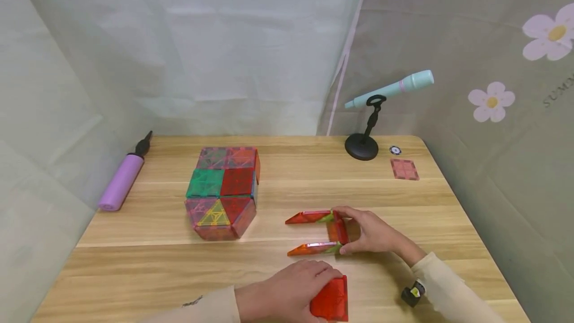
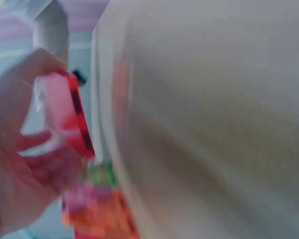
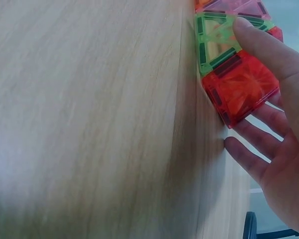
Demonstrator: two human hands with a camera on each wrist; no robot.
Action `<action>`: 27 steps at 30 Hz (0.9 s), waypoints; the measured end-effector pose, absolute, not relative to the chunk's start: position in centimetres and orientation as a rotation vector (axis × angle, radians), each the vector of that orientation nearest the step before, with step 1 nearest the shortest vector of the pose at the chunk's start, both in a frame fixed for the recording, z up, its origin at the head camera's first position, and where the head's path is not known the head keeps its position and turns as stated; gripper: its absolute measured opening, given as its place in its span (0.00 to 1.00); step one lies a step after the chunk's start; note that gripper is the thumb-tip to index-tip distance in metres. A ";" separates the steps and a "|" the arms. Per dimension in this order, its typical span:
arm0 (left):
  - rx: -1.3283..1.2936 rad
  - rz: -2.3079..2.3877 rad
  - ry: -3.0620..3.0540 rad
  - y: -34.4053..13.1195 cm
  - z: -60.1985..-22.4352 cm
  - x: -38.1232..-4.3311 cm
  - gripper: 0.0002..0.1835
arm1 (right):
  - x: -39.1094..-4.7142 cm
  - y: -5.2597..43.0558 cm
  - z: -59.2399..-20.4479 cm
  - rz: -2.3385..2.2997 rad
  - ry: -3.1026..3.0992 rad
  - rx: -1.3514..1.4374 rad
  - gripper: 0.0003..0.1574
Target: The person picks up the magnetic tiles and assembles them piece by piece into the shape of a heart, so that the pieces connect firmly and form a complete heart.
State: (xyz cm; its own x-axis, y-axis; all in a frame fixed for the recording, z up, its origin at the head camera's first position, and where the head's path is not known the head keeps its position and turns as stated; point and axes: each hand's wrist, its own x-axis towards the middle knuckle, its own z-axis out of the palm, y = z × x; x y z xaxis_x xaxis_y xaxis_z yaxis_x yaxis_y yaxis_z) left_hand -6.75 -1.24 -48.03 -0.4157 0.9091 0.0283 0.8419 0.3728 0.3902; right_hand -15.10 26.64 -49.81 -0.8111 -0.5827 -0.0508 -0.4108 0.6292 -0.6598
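In the head view my left hand [image 1: 293,288] grips a red square magnetic tile [image 1: 331,299] near the table's front edge. The left wrist view, blurred, shows that red tile [image 2: 65,112] between thumb and fingers. My right hand [image 1: 374,233] spans the right end of a U-shaped structure of standing magnetic tiles [image 1: 341,228], thumb on the near side and fingers on the far side. In the right wrist view the thumb lies against a green tile [image 3: 209,47] beside a red square tile [image 3: 244,87]. Two rows of tiles run leftward from that end.
A closed multicoloured tile block [image 1: 215,178] stands left of centre. A purple pump [image 1: 123,181] lies at the left edge. Behind, a black stand [image 1: 362,146] holds a light blue microphone [image 1: 394,87]. A pink tile [image 1: 404,169] and a round chip [image 1: 395,150] lie far right.
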 end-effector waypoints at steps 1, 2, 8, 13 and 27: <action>1.542 0.604 2.417 -1.8 -47.8 -7.0 0.42 | -15.1 26.6 -49.8 -0.952 2.595 -0.808 0.60; 1.529 0.681 2.422 -2.3 -47.6 -7.3 0.44 | -15.1 26.6 -49.8 -0.948 2.598 -0.806 0.61; 1.341 1.044 2.629 -5.5 -47.5 -9.3 0.52 | -14.9 26.6 -49.7 -0.943 2.601 -0.791 0.61; 1.050 1.179 2.737 -7.0 -48.8 -10.9 0.52 | -14.9 26.6 -49.7 -0.946 2.597 -0.790 0.61; 0.940 1.129 2.657 -7.4 -50.6 -13.3 0.48 | -15.0 26.6 -49.9 -0.939 2.610 -0.793 0.61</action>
State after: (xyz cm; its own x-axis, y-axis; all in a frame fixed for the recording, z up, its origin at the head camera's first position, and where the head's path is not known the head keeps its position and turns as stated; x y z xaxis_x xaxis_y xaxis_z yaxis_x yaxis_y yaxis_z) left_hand -13.25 -7.36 -50.62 -0.8033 0.5795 0.1376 0.5012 0.5330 0.6817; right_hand -15.00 26.57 -49.90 -0.8187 -0.5717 -0.0539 -0.4064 0.6431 -0.6490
